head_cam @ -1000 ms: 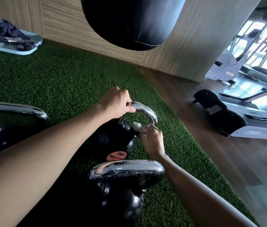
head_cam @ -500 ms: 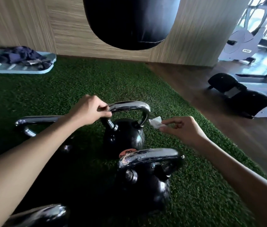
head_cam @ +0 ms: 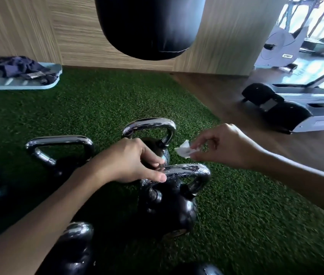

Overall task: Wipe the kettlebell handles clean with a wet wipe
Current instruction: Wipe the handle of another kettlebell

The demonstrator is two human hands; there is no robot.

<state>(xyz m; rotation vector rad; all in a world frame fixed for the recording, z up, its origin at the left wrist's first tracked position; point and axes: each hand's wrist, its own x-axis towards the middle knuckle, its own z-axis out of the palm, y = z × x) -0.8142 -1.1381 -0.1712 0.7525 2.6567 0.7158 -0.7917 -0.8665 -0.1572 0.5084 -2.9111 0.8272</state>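
Kettlebell handle (head_cam: 189, 171): chrome, beaded with droplets, its bell standing on the turf (head_cam: 97, 104) towards the right edge. The left hand (head_cam: 129, 161) grips the handle's left end to steady it. The right hand (head_cam: 222, 147) pinches a small crumpled wet wipe (head_cam: 184, 150) in the air, clear of the metal. Judgement: wiping of this handle is about to start, so the wipe must come down onto the bar.

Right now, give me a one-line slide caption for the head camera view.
Left hand holds the near kettlebell handle while the right hand pinches a white wet wipe over green turf.
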